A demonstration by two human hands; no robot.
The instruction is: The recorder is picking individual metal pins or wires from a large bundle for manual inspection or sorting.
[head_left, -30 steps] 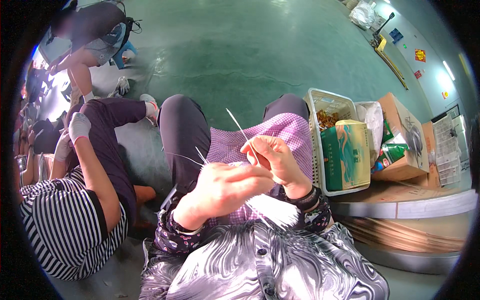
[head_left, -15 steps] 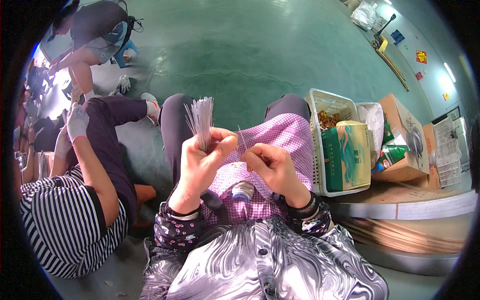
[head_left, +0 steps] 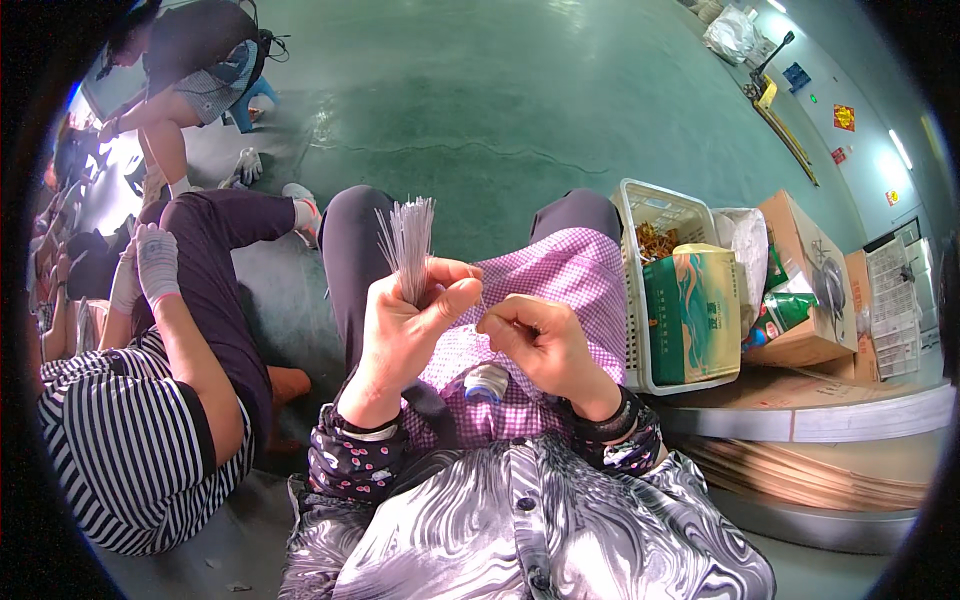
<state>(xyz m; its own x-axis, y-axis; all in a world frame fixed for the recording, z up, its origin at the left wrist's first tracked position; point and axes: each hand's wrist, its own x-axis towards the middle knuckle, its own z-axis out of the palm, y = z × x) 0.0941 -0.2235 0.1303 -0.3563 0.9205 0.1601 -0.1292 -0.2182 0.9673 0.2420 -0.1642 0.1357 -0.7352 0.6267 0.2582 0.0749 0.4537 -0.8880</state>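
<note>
A thick bundle of thin, silvery wire-like strands (head_left: 407,243) stands upright in my left hand (head_left: 405,325), its loose ends fanning out above the fist. The thumb and forefinger of that hand press together at the side facing my right hand. My right hand (head_left: 545,340) is closed in a pinch just beside them, over my lap. Whatever it pinches is too thin to make out clearly; a faint thread-like line shows between the two hands. Below them a pink checked apron (head_left: 560,262) covers my lap, with a small white and blue roll-like thing (head_left: 485,382) lying on it.
At my right stands a cream plastic basket (head_left: 636,290) holding golden-brown pieces and a green box (head_left: 690,315). Beyond it are an open cardboard box (head_left: 810,270) and flat cardboard stacks (head_left: 800,465). Close on my left sits a co-worker in white gloves (head_left: 157,262).
My right hand has moved slightly left, closer to the left fingertips. The bundle has shifted a little to the right. The co-worker's gloved hands have moved slightly.
</note>
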